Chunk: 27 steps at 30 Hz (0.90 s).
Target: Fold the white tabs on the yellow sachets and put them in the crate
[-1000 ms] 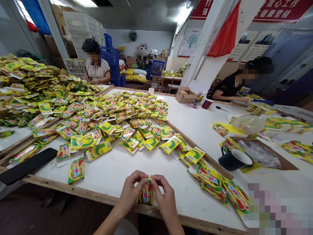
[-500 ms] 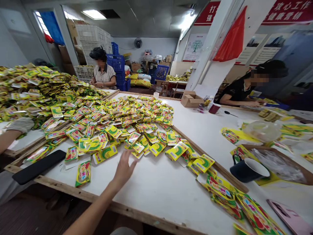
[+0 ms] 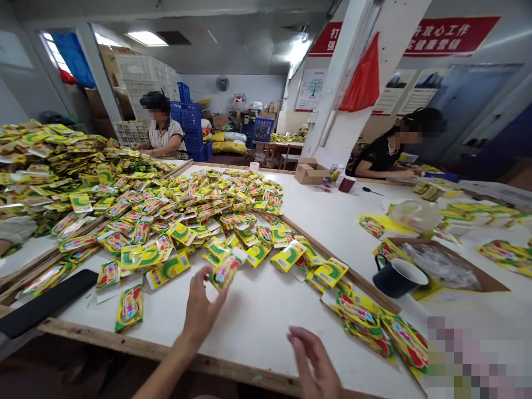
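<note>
My left hand (image 3: 202, 303) grips a small yellow-green crayon box (image 3: 225, 269) between thumb and fingers, just above the white table (image 3: 249, 327). Its printed front faces up toward me. Lower right, my right hand (image 3: 312, 360) is over the table with its thumb and fingers apart and nothing between them. Beyond my left hand spreads a loose heap of similar boxes (image 3: 195, 205). One box (image 3: 129, 308) lies by itself near the front edge. To the right of my right hand, a row of stacked boxes (image 3: 366, 316) lies along a wooden strip.
A dark mug (image 3: 399, 277) and an open carton of clear plastic bags (image 3: 440, 266) stand at right. A black elongated object (image 3: 50, 302) lies at left. A gloved hand (image 3: 16, 230) of a co-worker is at far left. Two people sit across the tables. A wooden rail (image 3: 149, 350) edges the table.
My left hand has picked up a box from the heap's near edge and lifted it. My right hand has come into view at the bottom. The camera view has swung slightly right.
</note>
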### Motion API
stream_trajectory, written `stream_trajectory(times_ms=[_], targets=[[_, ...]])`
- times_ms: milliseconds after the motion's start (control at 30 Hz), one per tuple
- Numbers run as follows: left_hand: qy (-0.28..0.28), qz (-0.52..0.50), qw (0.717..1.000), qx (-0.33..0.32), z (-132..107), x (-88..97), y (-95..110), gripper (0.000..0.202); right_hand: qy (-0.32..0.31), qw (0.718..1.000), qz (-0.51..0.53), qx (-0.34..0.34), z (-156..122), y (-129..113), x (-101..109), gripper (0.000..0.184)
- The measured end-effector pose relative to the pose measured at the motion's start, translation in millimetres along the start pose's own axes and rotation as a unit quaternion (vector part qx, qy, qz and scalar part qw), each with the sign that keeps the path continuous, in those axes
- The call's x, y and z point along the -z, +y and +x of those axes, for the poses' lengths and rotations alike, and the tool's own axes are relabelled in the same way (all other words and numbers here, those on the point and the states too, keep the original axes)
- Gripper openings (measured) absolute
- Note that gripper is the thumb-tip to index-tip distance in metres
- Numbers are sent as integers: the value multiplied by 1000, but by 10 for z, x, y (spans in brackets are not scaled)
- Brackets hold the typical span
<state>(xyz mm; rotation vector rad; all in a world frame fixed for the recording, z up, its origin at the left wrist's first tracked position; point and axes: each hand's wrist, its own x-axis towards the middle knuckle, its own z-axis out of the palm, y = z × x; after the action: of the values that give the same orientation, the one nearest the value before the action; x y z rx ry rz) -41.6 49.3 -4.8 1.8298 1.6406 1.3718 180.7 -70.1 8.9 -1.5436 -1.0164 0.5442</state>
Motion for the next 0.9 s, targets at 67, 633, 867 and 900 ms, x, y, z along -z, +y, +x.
stream_trajectory(times_ms=[67,633,867,900], targets=[[-42,-39,998,14,-432,9,153,49,-71,992,97,-30,16,-70,-396,37],[-253,-311,908,125,-455,-57,220,41,-219,963,142,-67,42,4,-565,37],[-297,-336,881,150,-387,-45,222,22,-271,955,102,-61,211,67,-527,24],[-300,-344,877,149,-377,-52,225,21,-261,960,89,-53,241,65,-531,22]])
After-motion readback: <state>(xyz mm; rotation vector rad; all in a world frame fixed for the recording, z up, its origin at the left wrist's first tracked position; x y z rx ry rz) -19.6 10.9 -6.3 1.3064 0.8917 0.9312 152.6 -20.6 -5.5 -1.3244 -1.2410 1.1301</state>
